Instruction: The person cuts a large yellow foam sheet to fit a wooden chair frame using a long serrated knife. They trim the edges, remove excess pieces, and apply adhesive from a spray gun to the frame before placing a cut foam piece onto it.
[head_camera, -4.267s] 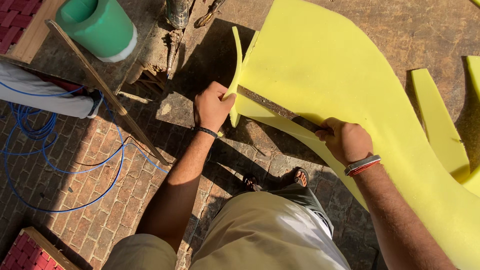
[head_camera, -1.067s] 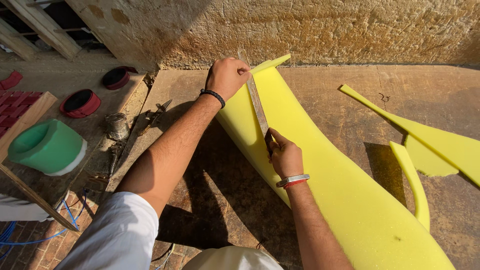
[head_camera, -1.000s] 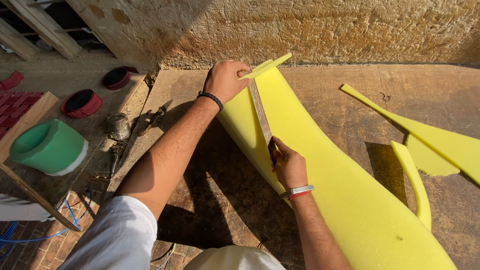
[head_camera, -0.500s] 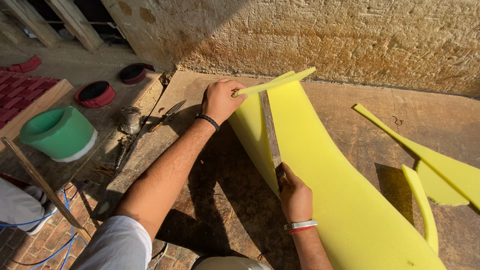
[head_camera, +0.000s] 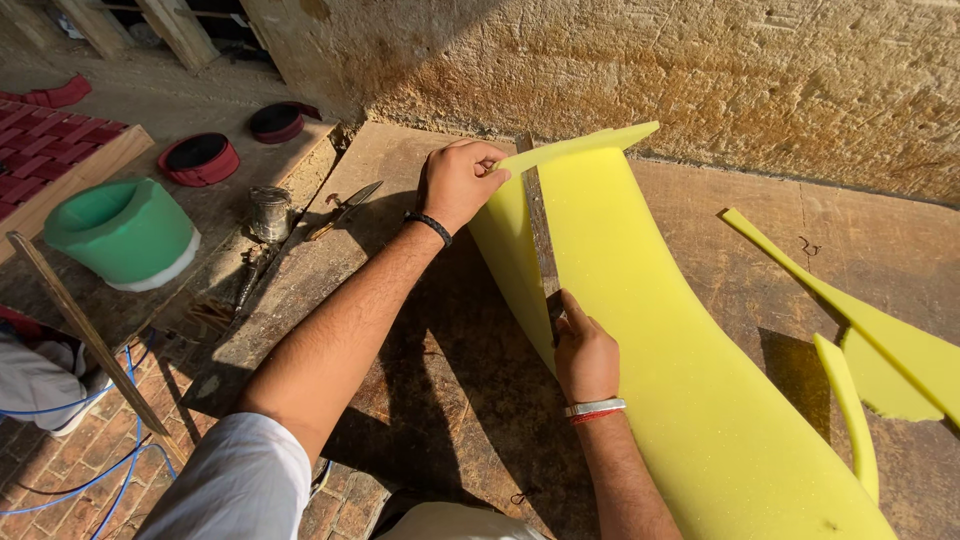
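Yellow foam sheet (head_camera: 680, 350) is taking up most of the wooden board (head_camera: 420, 380), curving from the far edge near the rough stone wall (head_camera: 700, 70) down toward the person. Off to the right, yellow foam offcuts (head_camera: 880, 340) are lying well apart from it. On the left a green tub (head_camera: 120, 230) is sitting near a small metal can (head_camera: 268, 212). The left hand (head_camera: 458, 182) is pinching the sheet's far corner, fingers closed on the thin strip being sliced off. The right hand (head_camera: 585, 355) is wrapped tight around the handle of a long knife (head_camera: 540, 240), its blade lying in the cut.
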